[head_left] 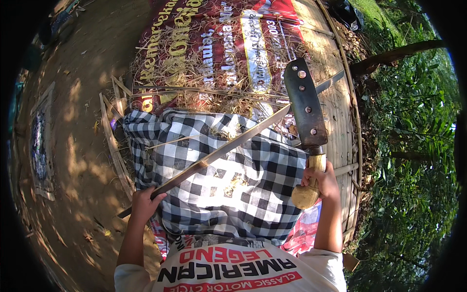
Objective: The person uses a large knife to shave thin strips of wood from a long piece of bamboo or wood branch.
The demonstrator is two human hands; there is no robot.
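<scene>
My right hand (327, 184) grips the wooden handle of a cleaver (305, 104), whose broad dark blade has several holes or rivets and points away from me. Closed around the near end of a long, thin bamboo strip (221, 152) is my left hand (144, 200). The strip slants up to the right across my lap and passes behind the blade, coming out on its far side. Whether blade and strip touch, I cannot tell. A black-and-white checked cloth (194, 209) covers my lap, with pale shavings (236, 187) on it.
Ahead lies a red printed banner (192, 82) strewn with curled shavings, on a bamboo-slat platform (335, 117). Thin bamboo sticks (114, 146) lie at its left edge. Dirt ground (73, 146) spreads to the left. Green plants (413, 160) and a dark branch (396, 54) are on the right.
</scene>
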